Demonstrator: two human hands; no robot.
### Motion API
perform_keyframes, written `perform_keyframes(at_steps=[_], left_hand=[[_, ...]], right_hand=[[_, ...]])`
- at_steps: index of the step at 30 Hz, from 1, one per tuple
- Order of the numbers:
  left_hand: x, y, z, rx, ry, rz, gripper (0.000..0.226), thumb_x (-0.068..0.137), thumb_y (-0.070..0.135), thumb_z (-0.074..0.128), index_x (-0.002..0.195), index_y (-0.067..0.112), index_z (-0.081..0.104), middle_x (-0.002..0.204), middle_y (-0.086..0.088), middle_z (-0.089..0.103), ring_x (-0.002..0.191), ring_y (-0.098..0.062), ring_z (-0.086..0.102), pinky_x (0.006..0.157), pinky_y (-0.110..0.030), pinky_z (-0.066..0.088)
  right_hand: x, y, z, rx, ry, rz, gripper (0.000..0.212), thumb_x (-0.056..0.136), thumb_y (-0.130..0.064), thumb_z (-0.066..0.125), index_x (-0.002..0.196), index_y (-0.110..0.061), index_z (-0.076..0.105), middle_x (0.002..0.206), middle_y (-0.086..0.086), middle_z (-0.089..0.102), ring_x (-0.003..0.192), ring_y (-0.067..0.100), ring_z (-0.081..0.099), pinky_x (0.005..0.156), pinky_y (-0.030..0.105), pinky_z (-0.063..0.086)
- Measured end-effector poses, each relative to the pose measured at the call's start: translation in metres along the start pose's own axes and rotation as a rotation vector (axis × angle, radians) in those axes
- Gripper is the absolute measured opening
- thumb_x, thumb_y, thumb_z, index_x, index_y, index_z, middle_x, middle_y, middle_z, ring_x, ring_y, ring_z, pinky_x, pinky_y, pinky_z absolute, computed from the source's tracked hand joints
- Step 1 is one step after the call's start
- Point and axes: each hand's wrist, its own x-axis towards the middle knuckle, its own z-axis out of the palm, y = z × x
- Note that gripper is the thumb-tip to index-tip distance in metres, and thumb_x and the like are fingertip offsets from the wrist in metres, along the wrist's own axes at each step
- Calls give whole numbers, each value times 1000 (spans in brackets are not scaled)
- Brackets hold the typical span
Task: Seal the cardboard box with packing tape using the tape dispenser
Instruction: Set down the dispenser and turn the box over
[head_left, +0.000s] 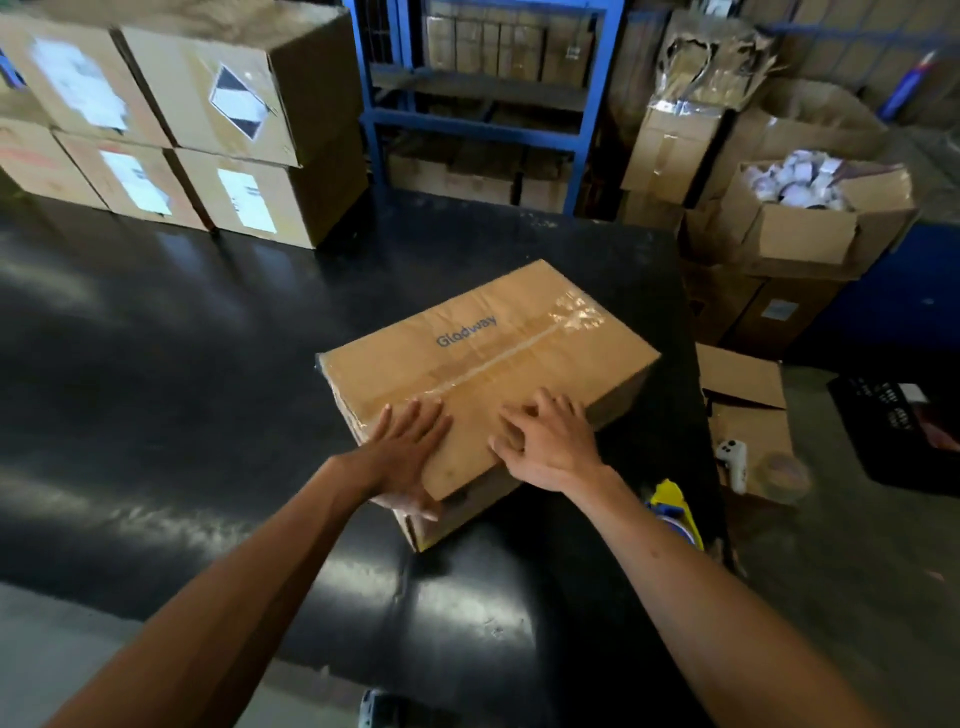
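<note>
A brown cardboard box (483, 358) printed "Gladway" lies flat on the black table (182, 389), its flaps closed. Clear tape (519, 353) runs along its centre seam and shines at the far end. My left hand (402, 457) lies flat on the box's near left corner, fingers spread, thumb over the edge. My right hand (550, 441) presses on the near right part of the lid with fingers bent. A yellow and blue tape dispenser (675, 512) rests on the table just right of my right forearm, partly hidden by it.
Stacked labelled cartons (208, 130) stand at the table's back left. Blue shelving (483, 104) rises behind. Open cartons (805, 218) crowd the floor at right, with a white tool (732, 462) and a tape roll (784, 473) beyond the table's right edge.
</note>
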Motion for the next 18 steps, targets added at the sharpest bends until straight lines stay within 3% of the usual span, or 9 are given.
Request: perform_keyframes(at_steps=[2,4,6,10,15,18], left_hand=[[-13,-29,-7,5,-56,-54,128,78,63,70,155,25,-24,160,-9,-35,147,-35,-29,121,-56,-11],[-20,-51,-7,-14,-92,-111,123,83,48,75,156,28,-23,159,-14,-36,146,-41,-28,120,-57,-5],[-19,-65,-4,-48,-95,-127,118,85,53,71,156,31,-21,159,-16,-35,146,-43,-27,121,-58,-2],[-6,-84,-5,-6,-60,-82,111,84,71,58,158,31,-16,162,-17,-28,148,-47,-18,121,-59,5],[22,-111,-20,34,-113,-95,113,88,57,66,156,26,-19,160,-22,-28,148,-49,-14,121,-58,12],[33,-117,-25,35,-124,-70,113,90,49,67,156,23,-20,159,-23,-30,147,-50,-15,120,-59,10]], right_hand=[[8,7,-6,35,-64,33,73,81,-83,29,144,-46,36,147,8,29,137,34,26,112,49,20],[13,18,0,59,-181,122,89,71,-94,24,150,-54,11,163,1,-5,148,36,-6,117,57,2],[11,21,13,76,-230,167,94,64,-99,19,145,-61,-9,160,-2,-30,145,36,-27,114,62,-10],[7,6,25,76,-198,208,96,63,-101,15,144,-59,-18,155,-1,-38,141,36,-34,112,62,-17],[-4,3,26,24,-154,118,91,71,-95,23,145,-59,-14,158,-3,-32,144,28,-32,116,58,-13],[-9,-3,40,-12,-86,189,82,77,-89,20,142,-60,-21,158,-6,-31,144,28,-30,114,61,-14]])
